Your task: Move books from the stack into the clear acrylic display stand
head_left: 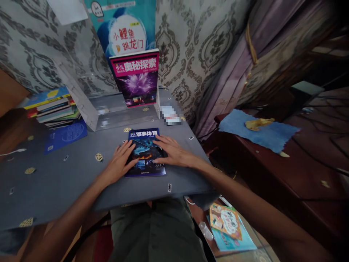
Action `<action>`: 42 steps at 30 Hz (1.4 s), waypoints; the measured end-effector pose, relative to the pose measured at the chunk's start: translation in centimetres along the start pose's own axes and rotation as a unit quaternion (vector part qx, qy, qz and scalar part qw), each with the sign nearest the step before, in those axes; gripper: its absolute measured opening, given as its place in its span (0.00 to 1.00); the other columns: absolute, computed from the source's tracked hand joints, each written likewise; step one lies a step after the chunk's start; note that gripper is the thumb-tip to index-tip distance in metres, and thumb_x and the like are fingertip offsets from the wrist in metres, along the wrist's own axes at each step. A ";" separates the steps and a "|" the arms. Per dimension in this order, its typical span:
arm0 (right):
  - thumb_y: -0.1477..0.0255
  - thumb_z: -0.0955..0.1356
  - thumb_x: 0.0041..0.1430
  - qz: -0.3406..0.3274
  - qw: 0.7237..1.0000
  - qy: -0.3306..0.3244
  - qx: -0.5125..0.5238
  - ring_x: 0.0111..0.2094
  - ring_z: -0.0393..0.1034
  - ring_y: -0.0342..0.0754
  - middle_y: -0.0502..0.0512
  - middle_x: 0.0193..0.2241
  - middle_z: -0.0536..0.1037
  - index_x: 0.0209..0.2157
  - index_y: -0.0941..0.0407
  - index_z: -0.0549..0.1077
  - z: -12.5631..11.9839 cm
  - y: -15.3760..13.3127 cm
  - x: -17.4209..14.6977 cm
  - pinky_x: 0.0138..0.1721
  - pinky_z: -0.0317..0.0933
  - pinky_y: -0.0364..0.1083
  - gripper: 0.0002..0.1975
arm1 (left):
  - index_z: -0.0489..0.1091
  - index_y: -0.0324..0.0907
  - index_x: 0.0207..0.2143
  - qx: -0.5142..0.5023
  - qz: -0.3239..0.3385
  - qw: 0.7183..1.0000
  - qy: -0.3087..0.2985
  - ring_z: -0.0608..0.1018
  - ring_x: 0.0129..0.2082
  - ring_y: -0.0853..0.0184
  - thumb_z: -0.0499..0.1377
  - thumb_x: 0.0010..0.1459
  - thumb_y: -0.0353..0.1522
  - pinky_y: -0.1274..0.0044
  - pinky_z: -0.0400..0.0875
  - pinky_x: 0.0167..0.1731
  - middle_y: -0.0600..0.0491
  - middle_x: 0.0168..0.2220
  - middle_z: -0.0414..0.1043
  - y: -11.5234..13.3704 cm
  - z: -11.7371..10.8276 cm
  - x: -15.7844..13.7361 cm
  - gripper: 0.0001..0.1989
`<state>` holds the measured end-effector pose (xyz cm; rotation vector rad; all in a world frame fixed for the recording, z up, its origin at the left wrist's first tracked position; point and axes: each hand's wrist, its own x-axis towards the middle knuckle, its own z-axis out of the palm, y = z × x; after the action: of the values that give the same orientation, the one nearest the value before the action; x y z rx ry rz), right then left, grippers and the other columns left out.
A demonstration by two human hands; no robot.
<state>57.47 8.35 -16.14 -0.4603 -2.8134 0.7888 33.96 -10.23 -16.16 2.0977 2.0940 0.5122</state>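
A dark blue book [145, 151] lies closed and face up on the grey tablecloth [81, 178], in front of my body. My left hand [120, 160] rests on the book's left side with its fingers spread. On the opposite edge, my right hand [171, 151] lies with fingers stretched across the cover. Both palms hide parts of the book's sides. Behind it, a pink and purple book [139, 82] stands upright in a white rack [89, 114], with a taller teal book [128, 22] at its back.
At the left is a stack of books [56, 109], with a blue booklet [67, 136] before it. A pixelated item [170, 115] lies right of the rack. More books [229, 227] and a clear cup [205, 231] are down on the right. A blue cloth [253, 134] covers part of a dark wooden surface.
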 end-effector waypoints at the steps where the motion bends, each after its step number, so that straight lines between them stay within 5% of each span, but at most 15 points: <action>1: 0.46 0.68 0.61 0.012 1.000 0.008 -0.012 0.71 0.47 0.63 0.64 0.70 0.56 0.67 0.54 0.61 0.0 0.1 1.0 0.68 0.47 0.65 0.40 | 0.55 0.44 0.69 0.001 -0.006 1.000 0.002 0.54 0.72 0.52 0.50 0.69 0.47 0.52 0.52 0.67 0.40 0.71 0.51 -0.3 0.0 0.4 0.31; 9: 0.58 0.60 0.70 0.120 0.984 0.088 -0.101 0.71 0.48 0.64 0.73 0.69 0.57 0.66 0.66 0.61 2.2 -1.4 5.1 0.68 0.44 0.65 0.32 | 0.64 0.40 0.63 -0.003 -0.046 0.996 0.071 0.61 0.69 0.49 0.52 0.67 0.45 0.52 0.57 0.64 0.36 0.66 0.61 -1.5 1.2 2.8 0.27; 14: 0.59 0.59 0.70 0.146 0.978 0.102 -0.112 0.71 0.46 0.64 0.74 0.69 0.54 0.67 0.68 0.59 3.3 -2.3 5.0 0.69 0.42 0.65 0.33 | 0.68 0.43 0.58 -0.171 -0.077 0.974 0.123 0.71 0.61 0.53 0.56 0.64 0.40 0.56 0.63 0.62 0.43 0.59 0.72 -1.3 0.7 3.6 0.22; 17: 0.58 0.58 0.71 0.143 0.978 0.105 -0.109 0.71 0.46 0.64 0.74 0.70 0.54 0.67 0.68 0.59 3.4 -2.1 5.0 0.69 0.42 0.65 0.34 | 0.69 0.43 0.56 -0.376 -0.148 0.899 0.168 0.76 0.55 0.56 0.60 0.60 0.40 0.63 0.70 0.56 0.44 0.55 0.75 -1.1 0.4 4.2 0.22; 22: 0.55 0.57 0.71 0.132 0.980 0.116 -0.094 0.72 0.45 0.63 0.74 0.70 0.54 0.67 0.67 0.58 3.6 -1.6 4.8 0.69 0.42 0.65 0.35 | 0.72 0.41 0.48 -0.615 -0.317 0.695 0.194 0.81 0.37 0.64 0.67 0.52 0.36 0.73 0.76 0.38 0.47 0.42 0.80 0.2 0.6 5.3 0.20; 26: 0.56 0.58 0.70 0.137 0.981 0.120 -0.071 0.71 0.47 0.63 0.72 0.70 0.54 0.67 0.65 0.59 3.4 -1.8 4.7 0.69 0.45 0.62 0.34 | 0.75 0.38 0.35 -0.686 -0.337 0.627 0.153 0.82 0.34 0.61 0.69 0.49 0.34 0.72 0.77 0.38 0.49 0.31 0.80 1.4 0.5 6.0 0.12; 31: 0.55 0.58 0.69 0.163 0.970 0.177 0.014 0.70 0.50 0.65 0.75 0.70 0.52 0.69 0.66 0.54 3.2 -2.0 4.5 0.66 0.52 0.64 0.37 | 0.77 0.38 0.34 -0.704 -0.320 0.606 0.186 0.82 0.32 0.63 0.70 0.46 0.33 0.74 0.77 0.36 0.50 0.31 0.81 2.2 -0.1 6.2 0.12; 34: 0.56 0.60 0.68 0.160 0.952 0.233 0.117 0.65 0.60 0.63 0.72 0.65 0.63 0.70 0.63 0.49 3.3 -1.7 4.3 0.62 0.59 0.63 0.38 | 0.77 0.38 0.35 -0.707 -0.295 0.609 0.204 0.82 0.34 0.62 0.72 0.44 0.35 0.74 0.77 0.38 0.51 0.33 0.82 2.3 -0.4 6.4 0.15; 37: 0.56 0.61 0.67 0.143 0.919 0.260 0.260 0.55 0.71 0.58 0.62 0.54 0.76 0.65 0.56 0.60 3.2 -1.6 4.3 0.56 0.65 0.58 0.30 | 0.77 0.39 0.36 -0.703 -0.281 0.611 0.233 0.82 0.38 0.62 0.72 0.43 0.37 0.73 0.76 0.42 0.51 0.35 0.82 2.2 -0.5 6.7 0.17; 42: 0.54 0.66 0.62 0.096 0.846 0.230 0.471 0.45 0.74 0.53 0.54 0.43 0.80 0.46 0.53 0.70 2.7 -2.1 4.5 0.50 0.68 0.52 0.18 | 0.77 0.40 0.40 -0.678 -0.290 0.619 0.270 0.81 0.42 0.63 0.69 0.50 0.37 0.73 0.74 0.47 0.51 0.39 0.82 1.9 0.2 6.9 0.15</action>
<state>52.05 6.92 -16.89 -0.6232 -1.6636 1.6740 35.61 -3.46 -14.72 0.3520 1.3678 1.9059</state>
